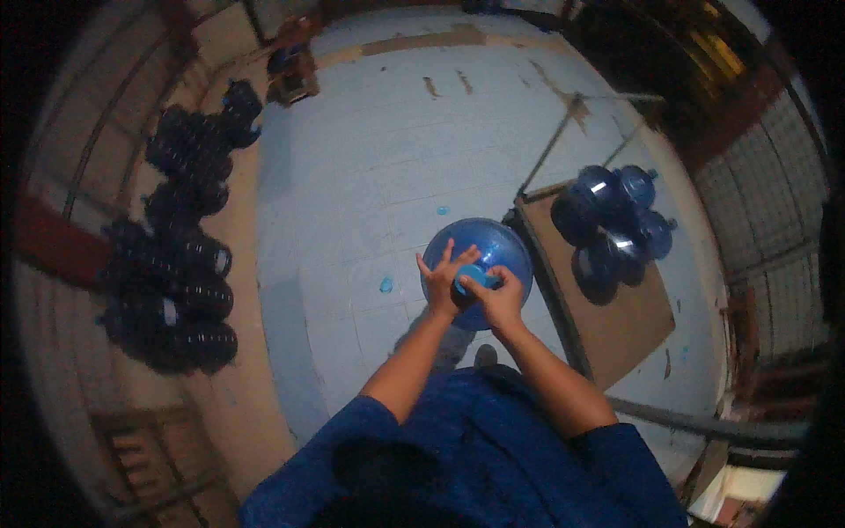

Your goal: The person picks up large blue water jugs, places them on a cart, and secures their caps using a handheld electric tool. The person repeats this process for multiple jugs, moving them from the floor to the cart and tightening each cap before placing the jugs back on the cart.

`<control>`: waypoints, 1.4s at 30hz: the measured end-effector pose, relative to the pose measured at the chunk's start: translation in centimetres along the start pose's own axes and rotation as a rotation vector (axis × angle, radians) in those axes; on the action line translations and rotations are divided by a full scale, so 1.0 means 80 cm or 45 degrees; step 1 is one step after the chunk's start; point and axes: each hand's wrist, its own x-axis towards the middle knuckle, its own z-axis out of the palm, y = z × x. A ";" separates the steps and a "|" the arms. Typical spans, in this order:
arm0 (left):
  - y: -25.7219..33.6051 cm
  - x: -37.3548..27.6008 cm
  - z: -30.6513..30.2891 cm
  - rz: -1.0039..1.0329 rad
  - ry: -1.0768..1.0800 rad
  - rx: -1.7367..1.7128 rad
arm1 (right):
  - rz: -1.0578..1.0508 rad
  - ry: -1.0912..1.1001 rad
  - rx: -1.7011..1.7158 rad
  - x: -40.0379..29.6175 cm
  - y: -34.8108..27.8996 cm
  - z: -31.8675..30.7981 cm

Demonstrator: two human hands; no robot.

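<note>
A large blue translucent plastic water bottle [513, 245] stands on the tiled floor directly before me, its neck towards me. On the neck is a light blue plastic cap [473, 277]. The thumb and fingers of my right hand [505, 296] pinch the cap's right side. My left hand [443, 280] rests against the cap's left side, with its fingers spread over the bottle's shoulder. Its palm is partly hidden, and whether it grips the neck cannot be told.
A flat trolley [614, 330] with a metal handle frame stands close on the right, carrying several large water bottles [597, 191]. Many dark bottles [188, 284] are stacked along the left wall. Two small blue caps [386, 284] lie on the floor [343, 165].
</note>
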 end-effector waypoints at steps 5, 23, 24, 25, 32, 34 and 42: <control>0.052 -0.028 0.033 0.247 -0.356 0.035 | 0.151 0.058 0.061 -0.031 0.078 -0.088; 0.330 -0.173 0.103 0.830 -0.987 -0.573 | 0.027 0.497 -0.161 -0.319 0.085 -0.355; 0.348 -0.188 0.110 0.865 -0.997 -0.584 | 0.071 0.487 -0.193 -0.340 0.089 -0.373; 0.371 -0.204 0.114 0.913 -1.037 -0.560 | 0.080 0.533 -0.194 -0.365 0.089 -0.392; 0.537 -0.378 0.185 1.210 -1.347 -0.600 | 0.198 0.747 -0.452 -0.564 0.184 -0.518; 0.572 -0.431 0.198 1.246 -1.481 -0.621 | 0.274 0.704 -0.432 -0.619 0.202 -0.547; 0.752 -0.549 0.284 1.464 -1.679 -0.790 | 0.239 0.944 -0.437 -0.729 0.242 -0.702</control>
